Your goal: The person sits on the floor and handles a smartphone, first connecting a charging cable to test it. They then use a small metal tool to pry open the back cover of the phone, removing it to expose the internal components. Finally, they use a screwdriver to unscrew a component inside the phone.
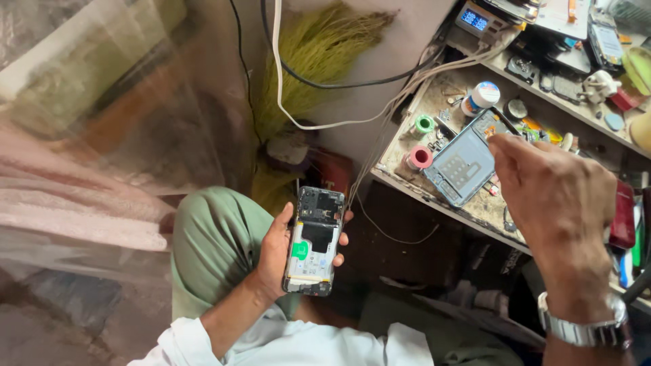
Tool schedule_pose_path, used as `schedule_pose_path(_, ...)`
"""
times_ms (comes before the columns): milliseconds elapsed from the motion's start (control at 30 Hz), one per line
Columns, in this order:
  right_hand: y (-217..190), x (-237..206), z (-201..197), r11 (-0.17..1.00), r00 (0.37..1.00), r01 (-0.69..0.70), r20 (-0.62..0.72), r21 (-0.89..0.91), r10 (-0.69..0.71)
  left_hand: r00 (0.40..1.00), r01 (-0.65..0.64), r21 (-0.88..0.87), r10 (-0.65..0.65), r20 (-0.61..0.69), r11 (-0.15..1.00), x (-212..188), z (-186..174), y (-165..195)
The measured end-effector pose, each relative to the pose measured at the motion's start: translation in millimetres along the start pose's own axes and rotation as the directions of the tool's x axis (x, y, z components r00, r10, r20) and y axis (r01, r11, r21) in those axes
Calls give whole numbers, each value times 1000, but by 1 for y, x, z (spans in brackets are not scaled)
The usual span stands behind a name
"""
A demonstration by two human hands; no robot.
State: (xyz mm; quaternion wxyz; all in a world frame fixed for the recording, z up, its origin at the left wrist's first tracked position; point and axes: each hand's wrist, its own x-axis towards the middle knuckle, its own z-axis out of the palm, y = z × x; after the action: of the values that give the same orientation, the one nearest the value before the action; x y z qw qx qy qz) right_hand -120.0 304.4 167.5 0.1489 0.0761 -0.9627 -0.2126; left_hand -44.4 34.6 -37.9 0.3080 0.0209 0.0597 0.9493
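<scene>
My left hand (274,254) grips an opened phone (313,240) with its back cover off, showing its black and white insides and a green patch. It rests over my green-trousered knee. My right hand (553,193) is raised over the workbench (420,186), pinching a thin dark tool (505,122) whose tip points at a blue-grey phone back panel (464,163) lying on the bench. A metal watch (586,329) sits on my right wrist.
A pink tape roll (420,157), a green roll (424,124) and a small white jar (483,96) sit on the cluttered bench. White and black cables (319,102) hang across the wall. A straw broom (319,54) leans behind. A meter with a blue display (475,19) stands up top.
</scene>
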Motion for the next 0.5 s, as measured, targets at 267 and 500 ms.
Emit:
schedule_pose_path(267,-49,-101,0,639,979,182,-198,747,-47,997,76,-26,-75,28,997,-8,-10,-19)
schedule_pose_path(500,-118,-149,27,326,987,-112,142,939,-70,968,238,-144,-246,-41,961,-29,-23,-47)
